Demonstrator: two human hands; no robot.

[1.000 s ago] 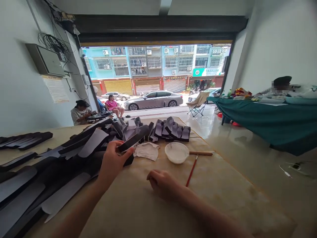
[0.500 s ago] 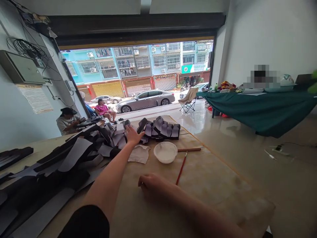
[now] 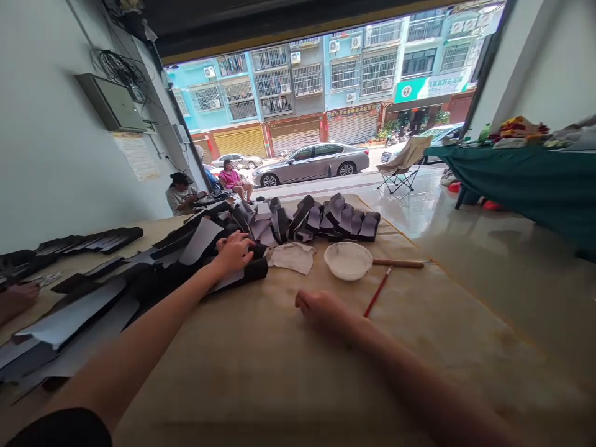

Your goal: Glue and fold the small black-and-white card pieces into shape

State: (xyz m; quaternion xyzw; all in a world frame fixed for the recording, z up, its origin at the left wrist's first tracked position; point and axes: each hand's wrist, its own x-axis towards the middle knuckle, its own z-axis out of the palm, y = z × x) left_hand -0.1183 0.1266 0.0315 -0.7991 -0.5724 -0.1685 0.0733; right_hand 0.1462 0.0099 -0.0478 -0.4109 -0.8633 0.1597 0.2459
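My left hand (image 3: 235,253) is curled over a black strip (image 3: 254,272) at the front of a heap of black strips with pale paper backing (image 3: 195,261). A row of folded black-and-grey pieces (image 3: 339,217) stands just beyond it. My right hand (image 3: 323,310) rests on the tan-covered table (image 3: 419,347) with its fingers curled, holding nothing. Ahead of it are a white bowl of pale paste (image 3: 348,261), a red-handled brush (image 3: 377,292), a wooden stick (image 3: 398,263) and a crumpled white cloth (image 3: 292,257).
More black strips (image 3: 88,242) lie along the table's left side, where another person's hand (image 3: 16,300) enters. A seated person (image 3: 180,194) works beyond the table. A green-draped table (image 3: 512,167) stands at right, and the open doorway faces a street.
My left hand has come back from the heap's far side, and its open fingers have curled over a black strip. My right hand has shifted slightly right. The view has tilted.
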